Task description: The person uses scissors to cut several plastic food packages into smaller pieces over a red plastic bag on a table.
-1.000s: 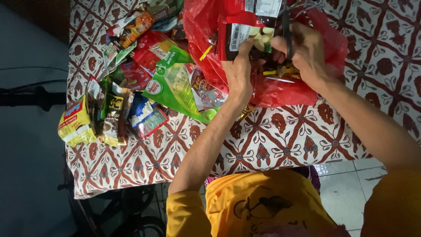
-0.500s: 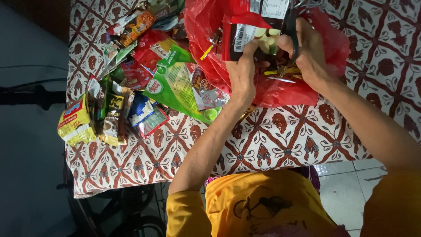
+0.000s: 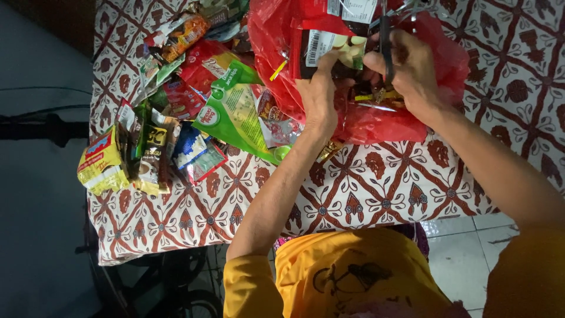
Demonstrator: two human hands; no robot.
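My left hand (image 3: 319,94) pinches a dark snack packet (image 3: 326,50) with a white barcode patch, held over a red plastic bag (image 3: 376,121). My right hand (image 3: 406,70) grips black-handled scissors (image 3: 385,41) at the packet's right edge, blades pointing away from me. Whether the blades touch the packet is unclear. The red bag lies on a table with a red-and-white patterned cloth (image 3: 365,194).
A pile of empty wrappers spreads across the left of the cloth: a large green pouch (image 3: 235,118), a yellow packet (image 3: 101,162) at the cloth's left edge, an orange one (image 3: 185,35). White tiled floor (image 3: 459,253) shows below the table edge.
Both hands and the packet have shifted slightly up and to the right over the red bag. The wrapper pile is unchanged.
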